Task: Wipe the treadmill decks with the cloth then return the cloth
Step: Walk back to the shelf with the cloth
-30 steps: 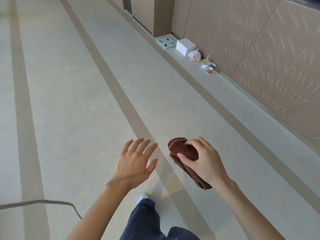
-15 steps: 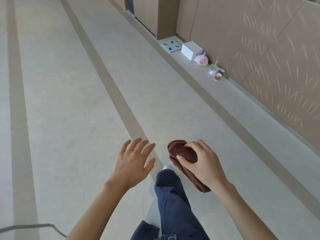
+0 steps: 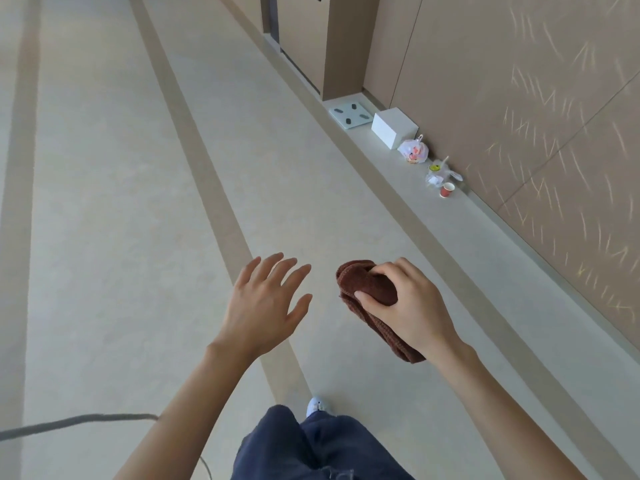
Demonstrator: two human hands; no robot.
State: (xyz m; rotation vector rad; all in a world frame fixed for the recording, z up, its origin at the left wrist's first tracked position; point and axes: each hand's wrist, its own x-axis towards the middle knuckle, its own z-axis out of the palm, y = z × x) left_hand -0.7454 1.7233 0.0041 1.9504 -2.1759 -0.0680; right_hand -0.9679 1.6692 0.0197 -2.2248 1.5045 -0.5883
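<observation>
A folded dark brown cloth (image 3: 367,287) is held out in front of me, its lower end hanging below my wrist. My right hand (image 3: 405,306) is shut on it, thumb and fingers wrapped over the top. My left hand (image 3: 265,303) hovers a short way to the left of the cloth with fingers spread and nothing in it. No treadmill is in view.
I stand on a pale floor (image 3: 114,209) with darker stripes. Along the right wall (image 3: 519,98) a low ledge carries a white scale (image 3: 351,114), a white box (image 3: 394,128), a plastic bag (image 3: 414,150) and a red cup (image 3: 447,189). A grey cable (image 3: 76,422) crosses the floor at lower left.
The view has moved forward along the floor; the things on the ledge are nearer. My legs have swapped position in stride. Both hands keep the same pose.
</observation>
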